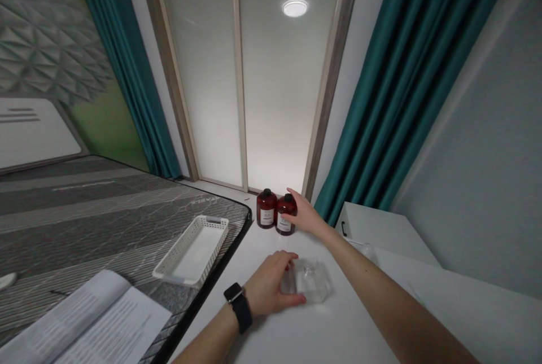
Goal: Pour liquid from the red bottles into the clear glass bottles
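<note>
My left hand [271, 285], with a black watch on the wrist, curls its thumb and fingers around the left side of a transparent container [311, 282] on the white tabletop [355, 324]. The container's exact kind is hard to make out. Farther off, my right hand [308, 214] wraps around the right side of a dark red bottle [284, 222] with a black cap and a white label. Its thumb lies across the front, and another finger reaches up beside the cap. A matching red bottle [266, 211] stands upright just left of it.
A white perforated basket [163, 268] sits on the grey striped mattress [127, 200] to the left. Nearer lies an open book [97, 319]. Behind the bottles are frosted sliding doors [279, 99]. A white cabinet [385, 228] and a green curtain [393, 70] stand at the right.
</note>
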`<state>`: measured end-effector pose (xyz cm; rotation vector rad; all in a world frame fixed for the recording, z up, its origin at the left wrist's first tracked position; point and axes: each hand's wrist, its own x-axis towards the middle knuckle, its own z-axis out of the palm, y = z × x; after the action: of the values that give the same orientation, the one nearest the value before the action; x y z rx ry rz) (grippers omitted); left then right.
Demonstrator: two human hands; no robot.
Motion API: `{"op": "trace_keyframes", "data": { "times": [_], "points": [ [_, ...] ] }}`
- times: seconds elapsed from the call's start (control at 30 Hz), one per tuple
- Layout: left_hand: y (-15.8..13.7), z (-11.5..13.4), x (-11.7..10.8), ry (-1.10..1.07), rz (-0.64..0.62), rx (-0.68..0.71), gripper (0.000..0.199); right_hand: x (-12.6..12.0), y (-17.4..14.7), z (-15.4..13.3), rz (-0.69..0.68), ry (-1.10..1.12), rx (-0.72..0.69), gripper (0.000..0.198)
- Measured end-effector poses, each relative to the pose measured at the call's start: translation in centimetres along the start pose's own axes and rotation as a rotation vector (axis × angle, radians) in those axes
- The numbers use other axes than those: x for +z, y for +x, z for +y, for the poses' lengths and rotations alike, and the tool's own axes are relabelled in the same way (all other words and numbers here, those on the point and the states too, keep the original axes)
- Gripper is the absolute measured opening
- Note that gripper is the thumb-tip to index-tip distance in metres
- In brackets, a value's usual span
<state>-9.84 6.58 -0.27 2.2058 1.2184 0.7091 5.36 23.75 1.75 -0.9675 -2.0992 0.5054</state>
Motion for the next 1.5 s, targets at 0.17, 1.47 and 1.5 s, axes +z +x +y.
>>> {"op": "trace_keyframes", "data": {
  "times": [0.17,1.47,1.5],
  "points": [
    [0.0,-0.1,0.0,0.001,0.006,0.010,0.075,0.1,-0.2,0.2,0.008,0.037,-0.002,0.085],
    [2.3,4.6,3.1,-0.116,-0.072,0.113,0.057,-10.9,-29.7,-4.3,0.273,-0.175,0.295,0.036],
    [2.5,5.1,3.3,-0.116,-0.074,0.125,0.057,-11.1,-29.9,-3.8,0.300,-0.208,0.296,0.034]
  ]
}}
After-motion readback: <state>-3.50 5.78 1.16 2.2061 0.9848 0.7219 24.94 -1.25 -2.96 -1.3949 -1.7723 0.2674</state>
